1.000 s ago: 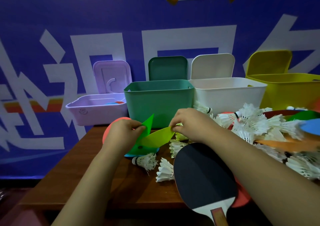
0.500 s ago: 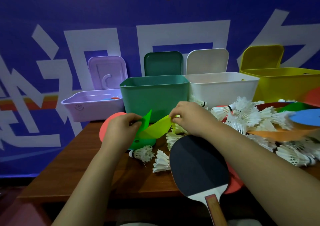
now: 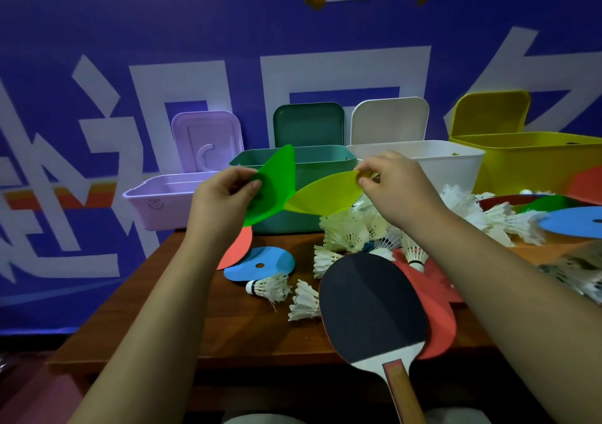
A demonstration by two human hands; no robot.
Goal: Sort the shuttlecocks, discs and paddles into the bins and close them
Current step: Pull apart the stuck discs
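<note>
My left hand (image 3: 224, 195) pinches a bright green disc (image 3: 277, 182) by its edge, thumb on the near face, and holds it up tilted in front of the teal bin (image 3: 312, 163). My right hand (image 3: 394, 189) pinches the rim of a yellow-green disc (image 3: 325, 192), which bends into a curve. The two discs meet at their lower edges, between my hands, and both are clear of the bench (image 3: 182, 309).

Four bins stand in a row at the back, each with its lid up against the blue wall: a lilac bin (image 3: 163, 202), the teal one, a white bin (image 3: 449, 166) and a yellow bin (image 3: 537, 160).

Below my left hand a light blue disc (image 3: 260, 262) with a small centre hole lies flat on the bench, overlapping a red disc (image 3: 237, 247). Just in front of it lie two loose shuttlecocks (image 3: 268, 288) on their sides. A black-faced paddle (image 3: 368, 306) lies near the front edge, its handle pointing toward me and past the edge. Something flat and red (image 3: 436, 303) lies partly under it. A heap of white shuttlecocks (image 3: 358, 228) spreads under my right arm and off to the right, where another blue disc (image 3: 573, 221) rests on top.
</note>
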